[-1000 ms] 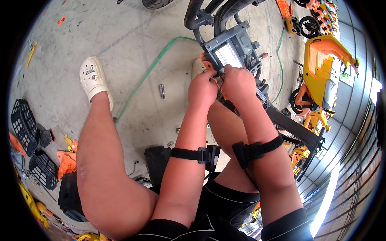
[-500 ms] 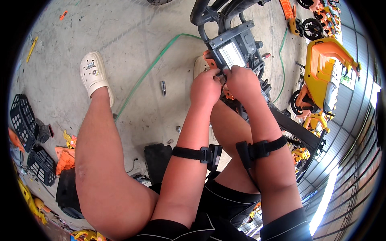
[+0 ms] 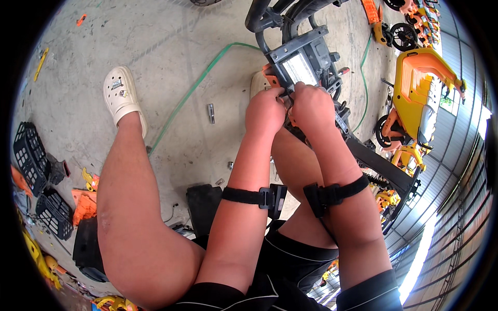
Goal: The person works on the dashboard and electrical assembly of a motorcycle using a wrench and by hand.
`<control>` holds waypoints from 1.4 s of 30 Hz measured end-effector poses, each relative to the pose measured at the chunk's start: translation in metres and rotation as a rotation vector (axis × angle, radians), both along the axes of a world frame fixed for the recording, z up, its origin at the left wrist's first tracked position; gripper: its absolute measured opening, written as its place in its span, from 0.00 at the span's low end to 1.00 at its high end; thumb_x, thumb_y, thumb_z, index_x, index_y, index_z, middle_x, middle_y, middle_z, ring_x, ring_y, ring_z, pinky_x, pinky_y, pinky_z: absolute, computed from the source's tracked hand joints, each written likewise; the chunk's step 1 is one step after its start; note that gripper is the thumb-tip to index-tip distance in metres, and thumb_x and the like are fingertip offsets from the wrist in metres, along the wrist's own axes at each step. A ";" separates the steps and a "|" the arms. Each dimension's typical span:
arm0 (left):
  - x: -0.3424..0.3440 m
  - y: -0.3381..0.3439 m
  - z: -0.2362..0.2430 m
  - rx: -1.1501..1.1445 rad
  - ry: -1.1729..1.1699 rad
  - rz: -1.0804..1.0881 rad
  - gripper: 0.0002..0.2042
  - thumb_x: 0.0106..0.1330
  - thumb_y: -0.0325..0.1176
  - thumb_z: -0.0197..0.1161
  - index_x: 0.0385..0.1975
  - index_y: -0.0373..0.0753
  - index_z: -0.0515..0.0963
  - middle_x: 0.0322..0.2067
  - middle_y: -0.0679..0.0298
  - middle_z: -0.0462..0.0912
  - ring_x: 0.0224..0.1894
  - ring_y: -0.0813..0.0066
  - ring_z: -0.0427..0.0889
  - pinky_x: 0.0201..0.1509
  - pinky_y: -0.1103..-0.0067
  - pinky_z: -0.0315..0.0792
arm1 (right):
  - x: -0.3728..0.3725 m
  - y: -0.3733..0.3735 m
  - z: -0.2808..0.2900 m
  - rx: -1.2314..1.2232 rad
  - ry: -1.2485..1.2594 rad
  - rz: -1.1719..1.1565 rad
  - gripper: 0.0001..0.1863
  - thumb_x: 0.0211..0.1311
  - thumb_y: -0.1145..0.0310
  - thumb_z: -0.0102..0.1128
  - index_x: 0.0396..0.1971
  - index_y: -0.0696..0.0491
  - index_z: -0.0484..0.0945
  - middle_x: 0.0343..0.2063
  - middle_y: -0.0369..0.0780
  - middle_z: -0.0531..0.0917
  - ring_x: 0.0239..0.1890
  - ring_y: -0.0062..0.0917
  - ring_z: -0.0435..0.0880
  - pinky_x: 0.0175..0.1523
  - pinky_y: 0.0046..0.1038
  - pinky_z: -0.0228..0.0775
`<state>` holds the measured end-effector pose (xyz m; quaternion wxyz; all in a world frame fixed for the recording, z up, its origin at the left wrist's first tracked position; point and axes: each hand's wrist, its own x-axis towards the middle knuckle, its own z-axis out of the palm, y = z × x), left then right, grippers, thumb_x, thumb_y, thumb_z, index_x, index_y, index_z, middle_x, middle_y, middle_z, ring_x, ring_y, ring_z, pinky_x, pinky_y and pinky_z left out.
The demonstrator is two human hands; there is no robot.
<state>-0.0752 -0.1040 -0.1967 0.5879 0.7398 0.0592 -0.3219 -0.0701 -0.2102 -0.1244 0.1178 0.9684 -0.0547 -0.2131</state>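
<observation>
Both of my hands work side by side at a dark metal vehicle frame [image 3: 284, 53] between my knees. A black box with a white label [image 3: 299, 70] is mounted in it, just beyond my fingers. My left hand [image 3: 265, 111] is closed, thumb and fingers pinched together beside an orange part [image 3: 269, 75]. My right hand [image 3: 313, 108] is also closed, its knuckles up and its fingers curled under, almost touching the left. A bit of something dark shows between the two hands. What either hand pinches is hidden by the fingers.
On the concrete floor lie a metal socket [image 3: 211, 113], a green hose [image 3: 202, 78] and a black box-like part [image 3: 204, 210]. Black perforated panels [image 3: 32, 155] and orange pieces [image 3: 84, 206] lie at the left. Yellow scooter-like vehicles [image 3: 410, 98] stand at the right.
My right hand has shifted slightly, its thumb side turning a little upward near the label. My left hand stays almost in place.
</observation>
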 end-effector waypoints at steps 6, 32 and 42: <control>0.003 0.001 -0.002 -0.007 0.029 -0.026 0.13 0.65 0.32 0.57 0.48 0.45 0.83 0.44 0.53 0.83 0.47 0.52 0.82 0.50 0.63 0.75 | 0.006 -0.011 0.000 0.102 0.097 -0.227 0.19 0.68 0.55 0.54 0.30 0.57 0.80 0.25 0.49 0.82 0.32 0.48 0.83 0.37 0.46 0.75; 0.008 0.009 0.001 -0.046 0.013 -0.059 0.13 0.64 0.31 0.56 0.45 0.45 0.84 0.41 0.52 0.84 0.44 0.52 0.82 0.46 0.62 0.75 | 0.007 0.003 0.013 0.092 0.049 -0.252 0.20 0.64 0.53 0.58 0.29 0.59 0.79 0.26 0.51 0.84 0.32 0.46 0.85 0.37 0.43 0.77; -0.001 0.002 -0.008 -0.031 0.019 0.012 0.13 0.65 0.32 0.57 0.47 0.45 0.84 0.45 0.53 0.84 0.47 0.52 0.82 0.49 0.63 0.76 | 0.002 -0.002 0.002 0.075 0.060 -0.198 0.18 0.67 0.56 0.56 0.26 0.57 0.78 0.25 0.51 0.82 0.32 0.49 0.83 0.38 0.46 0.75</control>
